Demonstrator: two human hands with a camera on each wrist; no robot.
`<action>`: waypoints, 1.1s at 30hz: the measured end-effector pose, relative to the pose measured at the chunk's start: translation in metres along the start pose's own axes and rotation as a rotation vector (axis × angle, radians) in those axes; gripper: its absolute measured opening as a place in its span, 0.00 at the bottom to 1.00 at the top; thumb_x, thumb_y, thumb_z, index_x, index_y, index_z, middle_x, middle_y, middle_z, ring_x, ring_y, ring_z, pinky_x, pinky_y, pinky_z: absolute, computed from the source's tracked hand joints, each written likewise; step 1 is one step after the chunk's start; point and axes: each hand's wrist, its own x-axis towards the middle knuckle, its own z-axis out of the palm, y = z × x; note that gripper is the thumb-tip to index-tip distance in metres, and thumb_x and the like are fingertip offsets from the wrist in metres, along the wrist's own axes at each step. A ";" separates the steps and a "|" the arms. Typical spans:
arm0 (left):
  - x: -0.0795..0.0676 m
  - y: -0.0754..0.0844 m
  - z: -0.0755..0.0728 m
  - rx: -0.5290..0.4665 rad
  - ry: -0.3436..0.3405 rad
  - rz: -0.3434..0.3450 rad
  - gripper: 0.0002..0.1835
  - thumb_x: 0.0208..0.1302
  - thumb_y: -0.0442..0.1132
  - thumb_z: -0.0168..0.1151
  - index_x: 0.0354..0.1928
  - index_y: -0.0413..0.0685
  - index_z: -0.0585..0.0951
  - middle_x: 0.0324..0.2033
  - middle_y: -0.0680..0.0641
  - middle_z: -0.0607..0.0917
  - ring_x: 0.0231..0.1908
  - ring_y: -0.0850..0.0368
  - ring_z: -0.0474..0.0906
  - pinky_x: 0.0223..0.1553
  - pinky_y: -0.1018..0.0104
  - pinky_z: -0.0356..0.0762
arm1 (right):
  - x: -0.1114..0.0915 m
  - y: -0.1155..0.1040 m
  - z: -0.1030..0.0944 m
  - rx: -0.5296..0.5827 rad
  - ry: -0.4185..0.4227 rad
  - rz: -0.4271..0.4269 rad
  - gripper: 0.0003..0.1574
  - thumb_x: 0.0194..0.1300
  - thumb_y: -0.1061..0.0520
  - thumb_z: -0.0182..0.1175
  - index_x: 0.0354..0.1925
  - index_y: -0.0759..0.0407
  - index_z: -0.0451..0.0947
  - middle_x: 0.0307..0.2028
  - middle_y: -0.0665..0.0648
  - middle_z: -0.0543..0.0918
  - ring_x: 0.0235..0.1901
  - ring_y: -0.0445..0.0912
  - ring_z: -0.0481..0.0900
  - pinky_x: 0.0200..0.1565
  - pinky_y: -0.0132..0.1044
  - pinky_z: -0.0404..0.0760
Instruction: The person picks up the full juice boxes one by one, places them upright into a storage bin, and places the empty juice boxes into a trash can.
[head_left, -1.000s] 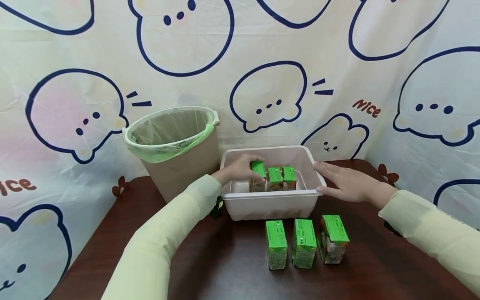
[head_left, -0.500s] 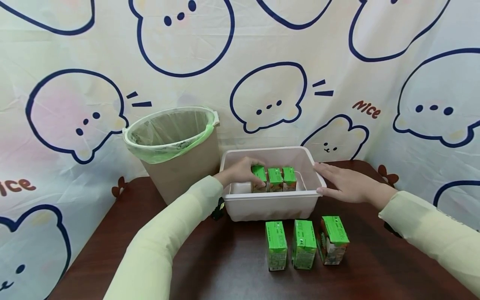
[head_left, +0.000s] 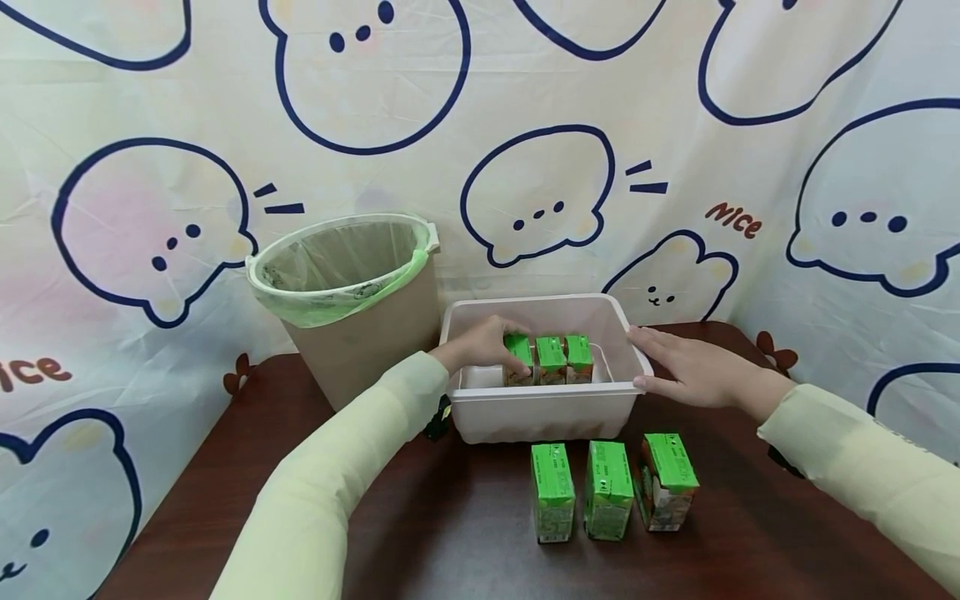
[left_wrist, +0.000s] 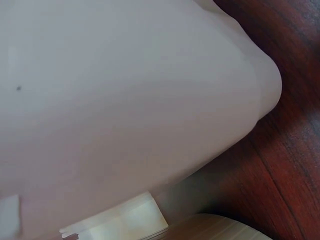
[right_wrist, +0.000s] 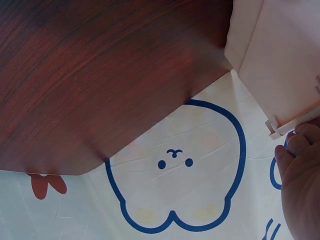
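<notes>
And here's my left hand (head_left: 486, 342), down inside the pale tub (head_left: 547, 414), thumb and fingers pinching the leftmost green-topped carton (head_left: 517, 348); the left wrist camera gives me only the tub's wall, so I'm judging that grip from the head view. Over on the far side, my right hand (head_left: 693, 367) lies with fingers extended against the tub's right rim, clamped on nothing. I'd call this carton light to middling, its card walls stiff until squeezed hard, the coating probably a little slick; it could dent, so I want two opposite upright sides, near the top, with gentle pressure. And the look of it: a small upright box, vivid green cap, brownish print below, much of it hidden by my hand. Two matching cartons (head_left: 551, 357) stand just to its right, and three more cartons (head_left: 608, 492) line up on the dark table (head_left: 442, 542) in front.
</notes>
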 end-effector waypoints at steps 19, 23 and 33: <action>-0.002 0.000 -0.004 -0.024 -0.021 -0.032 0.34 0.48 0.38 0.79 0.60 0.43 0.78 0.60 0.46 0.78 0.61 0.55 0.70 0.62 0.62 0.67 | -0.001 0.000 0.000 0.003 0.009 -0.013 0.52 0.69 0.31 0.48 0.76 0.60 0.48 0.72 0.66 0.57 0.67 0.62 0.62 0.60 0.63 0.66; -0.003 0.000 -0.004 -0.028 -0.020 -0.027 0.34 0.50 0.37 0.77 0.61 0.41 0.77 0.61 0.45 0.77 0.62 0.54 0.69 0.64 0.62 0.65 | -0.001 -0.001 0.000 -0.001 0.008 -0.014 0.52 0.69 0.30 0.48 0.76 0.60 0.48 0.72 0.66 0.56 0.67 0.62 0.61 0.60 0.62 0.66; -0.005 0.000 -0.005 -0.018 0.018 -0.031 0.36 0.52 0.39 0.76 0.64 0.42 0.74 0.62 0.46 0.76 0.63 0.53 0.69 0.64 0.62 0.65 | -0.002 -0.002 -0.002 0.004 -0.002 0.004 0.53 0.69 0.30 0.48 0.76 0.59 0.48 0.72 0.66 0.56 0.68 0.62 0.60 0.61 0.63 0.64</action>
